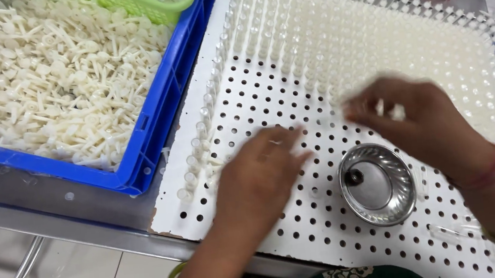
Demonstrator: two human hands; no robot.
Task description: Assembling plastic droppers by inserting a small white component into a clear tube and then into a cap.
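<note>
Hands are working over a white perforated board (305,213) that is filling most of the frame's centre and right. We are seeing the left hand (258,178) lying low at centre, palm down, fingers held loosely together and reaching toward the upper right, fingertips resting on or just above the bare holes; whether it is pinching anything, we cannot tell. The right hand (416,120) is hovering right of centre, blurred, its fingertips bunched as if pinching a small white plastic piece (394,111), though the blur is keeping us from being sure.

Rows of small clear tubes (335,36) are standing upright in the board's holes, filling the upper part of the board and running down its left edge. The nearest filled row is lying just above the right hand's fingertips, so that hand is the closer one; the tubes' long axes are pointing up out of the board.

A small steel bowl (378,184) is sitting on the board between the two wrists. At upper left, a blue crate (157,112) is holding a heap of white plastic stoppers (49,87).
</note>
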